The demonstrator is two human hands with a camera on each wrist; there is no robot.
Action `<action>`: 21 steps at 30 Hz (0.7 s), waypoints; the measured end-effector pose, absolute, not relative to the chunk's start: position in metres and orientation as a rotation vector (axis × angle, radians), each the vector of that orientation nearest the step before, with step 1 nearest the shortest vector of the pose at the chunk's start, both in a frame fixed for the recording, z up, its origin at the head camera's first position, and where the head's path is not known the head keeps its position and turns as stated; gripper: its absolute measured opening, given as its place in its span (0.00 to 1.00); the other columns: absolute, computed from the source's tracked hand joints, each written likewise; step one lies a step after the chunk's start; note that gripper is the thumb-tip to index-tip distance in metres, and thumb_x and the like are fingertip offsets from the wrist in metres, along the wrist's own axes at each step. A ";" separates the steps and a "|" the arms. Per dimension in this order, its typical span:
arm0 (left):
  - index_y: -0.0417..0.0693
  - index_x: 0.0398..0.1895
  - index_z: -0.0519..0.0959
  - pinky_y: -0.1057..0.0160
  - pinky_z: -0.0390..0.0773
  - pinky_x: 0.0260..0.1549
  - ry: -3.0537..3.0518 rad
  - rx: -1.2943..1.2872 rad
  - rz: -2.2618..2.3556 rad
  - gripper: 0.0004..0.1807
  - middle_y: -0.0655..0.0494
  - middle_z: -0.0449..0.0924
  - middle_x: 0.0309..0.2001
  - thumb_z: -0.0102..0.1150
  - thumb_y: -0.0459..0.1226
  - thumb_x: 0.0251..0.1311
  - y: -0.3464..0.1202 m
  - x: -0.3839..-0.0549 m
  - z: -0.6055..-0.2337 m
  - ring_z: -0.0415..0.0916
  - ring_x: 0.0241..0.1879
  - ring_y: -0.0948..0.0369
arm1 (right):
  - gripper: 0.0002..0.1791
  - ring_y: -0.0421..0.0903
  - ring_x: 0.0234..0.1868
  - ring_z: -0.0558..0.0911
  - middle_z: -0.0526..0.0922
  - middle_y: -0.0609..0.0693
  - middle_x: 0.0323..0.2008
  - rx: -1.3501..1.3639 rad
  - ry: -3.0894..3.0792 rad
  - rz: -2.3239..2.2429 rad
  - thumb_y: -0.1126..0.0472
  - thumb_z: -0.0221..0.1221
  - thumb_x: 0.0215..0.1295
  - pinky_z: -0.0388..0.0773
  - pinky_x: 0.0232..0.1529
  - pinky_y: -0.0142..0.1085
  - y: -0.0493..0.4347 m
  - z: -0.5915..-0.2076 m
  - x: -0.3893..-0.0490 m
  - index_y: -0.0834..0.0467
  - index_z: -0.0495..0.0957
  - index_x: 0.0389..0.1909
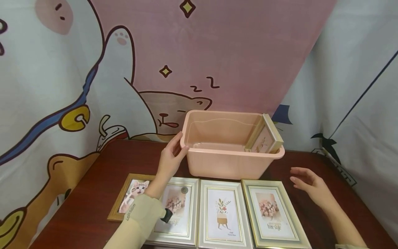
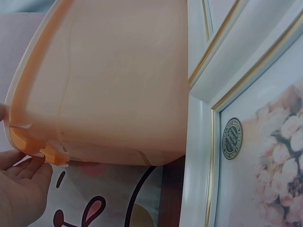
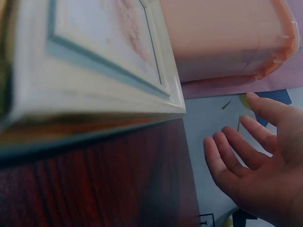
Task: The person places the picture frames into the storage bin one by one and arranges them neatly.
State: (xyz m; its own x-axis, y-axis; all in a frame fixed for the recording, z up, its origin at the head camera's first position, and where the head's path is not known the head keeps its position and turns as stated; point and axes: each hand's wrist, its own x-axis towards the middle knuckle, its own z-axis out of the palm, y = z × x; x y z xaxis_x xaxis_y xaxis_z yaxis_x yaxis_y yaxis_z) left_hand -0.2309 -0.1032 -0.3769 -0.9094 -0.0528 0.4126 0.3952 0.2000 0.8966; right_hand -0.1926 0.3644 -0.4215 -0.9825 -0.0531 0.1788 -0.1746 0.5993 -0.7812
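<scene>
My left hand [image 1: 170, 156] grips the left end of the rim of a pink plastic bin [image 1: 217, 162]. In the left wrist view, that hand's fingers [image 2: 29, 171] are at the rim's underside. Leaning inside the bin at its right end is a picture frame [image 1: 264, 140], its top above the rim. My right hand [image 1: 311, 185] is apart from the bin, fingers loosely bent and holding nothing. Nearest to it lies a cream frame with a pink flower picture [image 1: 272, 214].
Left of that frame lie a white frame with a potted-plant picture [image 1: 222, 214], another flower-picture frame [image 1: 177, 207] and a wooden frame with a kitten picture [image 1: 132, 193], partly behind my left arm. A cartoon-print cloth [image 1: 242, 52] hangs behind the dark red table [image 1: 90, 204].
</scene>
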 end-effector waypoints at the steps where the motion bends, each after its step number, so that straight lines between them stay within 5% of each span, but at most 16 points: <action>1: 0.35 0.71 0.66 0.50 0.68 0.69 -2.130 -0.320 -1.757 0.32 0.40 0.64 0.73 0.62 0.32 0.65 -0.103 -0.231 -0.377 0.66 0.71 0.45 | 0.28 0.19 0.42 0.77 0.74 0.24 0.47 0.182 -2.705 1.345 0.58 0.58 0.72 0.85 0.37 0.26 0.364 -0.422 -0.193 0.69 0.66 0.64; 5: 0.36 0.72 0.66 0.50 0.69 0.69 -2.130 -0.316 -1.759 0.32 0.41 0.65 0.73 0.61 0.32 0.66 -0.103 -0.230 -0.376 0.66 0.71 0.46 | 0.31 0.19 0.43 0.77 0.78 0.52 0.56 0.161 -2.793 1.409 0.56 0.57 0.73 0.87 0.39 0.33 0.364 -0.425 -0.192 0.69 0.61 0.68; 9: 0.36 0.71 0.66 0.50 0.69 0.69 -2.128 -0.319 -1.759 0.31 0.40 0.65 0.73 0.61 0.33 0.66 -0.102 -0.230 -0.376 0.67 0.71 0.46 | 0.36 0.25 0.45 0.79 0.68 0.75 0.63 0.108 -2.908 1.551 0.54 0.55 0.74 0.88 0.44 0.40 0.366 -0.428 -0.191 0.70 0.54 0.72; 15: 0.35 0.72 0.65 0.51 0.69 0.69 -2.123 -0.329 -1.760 0.32 0.40 0.65 0.73 0.61 0.33 0.66 -0.102 -0.230 -0.375 0.67 0.71 0.46 | 0.41 0.42 0.51 0.82 0.66 0.75 0.65 0.042 -3.058 1.684 0.53 0.54 0.75 0.87 0.49 0.43 0.368 -0.432 -0.194 0.71 0.46 0.74; 21: 0.36 0.72 0.65 0.51 0.69 0.69 -2.123 -0.324 -1.764 0.32 0.40 0.65 0.73 0.61 0.33 0.66 -0.103 -0.230 -0.376 0.66 0.71 0.46 | 0.42 0.43 0.49 0.81 0.75 0.68 0.56 0.019 -3.116 1.625 0.53 0.57 0.72 0.87 0.47 0.42 0.368 -0.433 -0.197 0.72 0.48 0.73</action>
State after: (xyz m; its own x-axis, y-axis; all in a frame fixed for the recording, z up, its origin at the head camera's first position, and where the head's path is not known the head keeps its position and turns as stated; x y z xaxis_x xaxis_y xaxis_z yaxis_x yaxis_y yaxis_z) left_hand -0.2297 -0.1029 -0.3760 -0.9087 -0.0525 0.4142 0.3975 0.1942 0.8968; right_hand -0.1972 0.3677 -0.4331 -0.9315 -0.1772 -0.3176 0.1590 0.5871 -0.7938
